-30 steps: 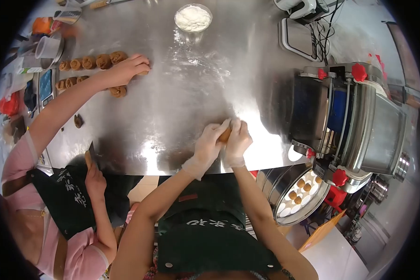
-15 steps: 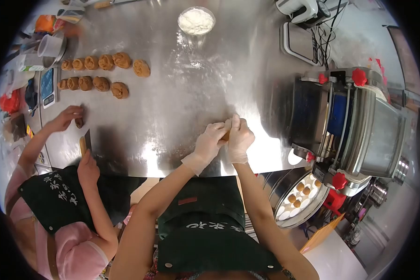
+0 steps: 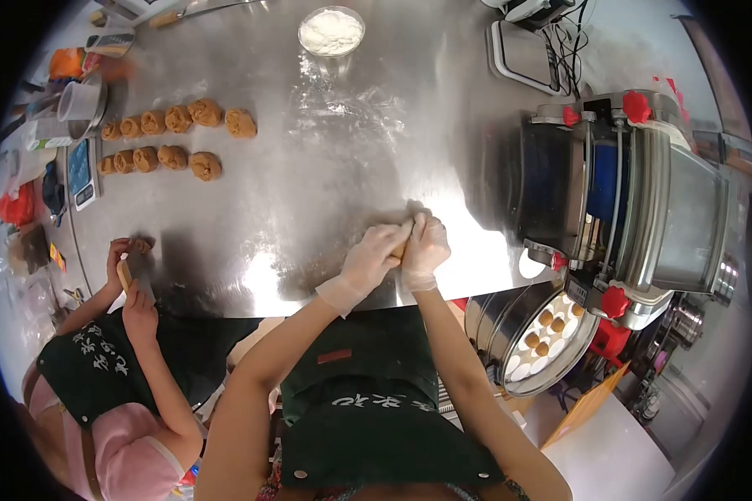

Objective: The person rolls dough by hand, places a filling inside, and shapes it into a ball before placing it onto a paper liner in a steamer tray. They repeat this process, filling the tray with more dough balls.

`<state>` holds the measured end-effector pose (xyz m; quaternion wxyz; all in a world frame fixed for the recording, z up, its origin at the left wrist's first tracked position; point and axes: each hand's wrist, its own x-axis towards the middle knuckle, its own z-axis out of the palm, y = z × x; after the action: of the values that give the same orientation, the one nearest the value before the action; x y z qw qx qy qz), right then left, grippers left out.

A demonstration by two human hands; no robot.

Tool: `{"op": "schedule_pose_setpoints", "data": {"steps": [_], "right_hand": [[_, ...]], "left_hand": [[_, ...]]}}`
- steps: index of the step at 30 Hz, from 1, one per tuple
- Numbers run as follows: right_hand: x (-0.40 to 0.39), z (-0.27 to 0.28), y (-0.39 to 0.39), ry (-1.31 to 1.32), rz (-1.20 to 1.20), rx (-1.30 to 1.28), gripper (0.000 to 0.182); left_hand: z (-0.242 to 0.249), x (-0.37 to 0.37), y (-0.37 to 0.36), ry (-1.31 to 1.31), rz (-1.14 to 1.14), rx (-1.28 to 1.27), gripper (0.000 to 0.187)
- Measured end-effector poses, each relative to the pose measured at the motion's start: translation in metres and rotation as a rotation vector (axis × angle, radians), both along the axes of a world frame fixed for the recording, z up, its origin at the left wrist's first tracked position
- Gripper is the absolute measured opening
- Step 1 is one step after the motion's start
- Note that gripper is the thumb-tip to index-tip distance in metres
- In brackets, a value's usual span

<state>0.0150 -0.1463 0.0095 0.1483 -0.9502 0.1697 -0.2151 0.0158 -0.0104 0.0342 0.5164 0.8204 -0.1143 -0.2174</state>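
Note:
My left hand [image 3: 371, 257] and my right hand [image 3: 426, 248], both in clear gloves, meet above the front part of the steel table [image 3: 309, 192]. Between their closed fingers shows a small piece of tan dough [image 3: 401, 249], mostly hidden by the gloves. The fingers of both hands press around it. Beyond them, white flour is smeared over the tabletop, and a clear bowl of flour [image 3: 332, 32] stands at the far edge. Brown dough lumps [image 3: 205, 166] lie in two rows at the left.
At left a co-worker [image 3: 134, 309] holds a scraper by a small dough piece. A scale [image 3: 82, 174] lies beyond. On the right stands a machine with red knobs [image 3: 635, 200]; below it, a round steamer [image 3: 543, 342] holds dough balls on white papers. Another scale [image 3: 524, 57] is far right.
The view has shifted slightly. My hands stay together around the dough. The co-worker's hands have drawn closer together, bringing the scraper to the small dough piece.

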Motion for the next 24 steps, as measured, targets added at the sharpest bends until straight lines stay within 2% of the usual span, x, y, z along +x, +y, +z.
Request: {"op": "schedule_pose_setpoints", "data": {"steps": [1, 3, 6, 8, 9, 11, 12, 15, 18, 19, 22, 23, 24], "right_hand": [[-0.002, 0.000, -0.001, 0.020, 0.003, 0.020, 0.023], [-0.003, 0.003, -0.004, 0.054, 0.012, 0.061, 0.021], [-0.021, 0.009, 0.001, 0.166, -0.087, 0.292, 0.017], [-0.035, 0.001, -0.001, 0.116, -0.059, 0.144, 0.017], [-0.030, -0.002, -0.003, 0.074, -0.034, 0.070, 0.018], [-0.029, -0.003, -0.007, 0.046, -0.011, 0.090, 0.020], [-0.029, 0.000, -0.008, 0.031, 0.000, 0.100, 0.022], [-0.036, 0.008, -0.001, 0.191, -0.206, 0.347, 0.023], [-0.056, 0.007, 0.005, 0.250, -0.189, 0.355, 0.022], [-0.062, 0.004, 0.005, 0.223, -0.164, 0.240, 0.019], [-0.068, 0.010, -0.003, 0.132, -0.069, 0.345, 0.016], [-0.071, 0.008, -0.005, 0.112, -0.159, 0.469, 0.017], [-0.077, 0.004, -0.007, 0.094, -0.252, 0.594, 0.017]], "left_hand": [[0.000, 0.000, 0.001, 0.032, 0.073, -0.057, 0.064], [0.006, 0.000, -0.001, 0.015, -0.033, 0.010, 0.064], [0.001, -0.010, 0.001, -0.095, -0.153, 0.062, 0.065], [-0.005, -0.026, 0.003, -0.090, -0.180, 0.011, 0.066], [-0.008, -0.021, 0.001, -0.039, -0.119, -0.014, 0.066], [-0.011, -0.017, -0.001, 0.079, -0.002, -0.059, 0.067], [-0.008, -0.015, -0.001, 0.032, -0.057, -0.020, 0.068], [0.007, -0.013, -0.002, -0.162, -0.168, 0.081, 0.067], [0.002, -0.036, 0.001, -0.249, -0.291, 0.180, 0.061], [0.003, -0.044, -0.001, -0.256, -0.281, 0.248, 0.057], [0.006, -0.043, 0.005, -0.267, -0.292, 0.104, 0.074], [0.006, -0.040, 0.001, -0.289, -0.259, 0.122, 0.081], [0.028, -0.024, -0.006, -0.306, -0.227, 0.140, 0.088]]}}
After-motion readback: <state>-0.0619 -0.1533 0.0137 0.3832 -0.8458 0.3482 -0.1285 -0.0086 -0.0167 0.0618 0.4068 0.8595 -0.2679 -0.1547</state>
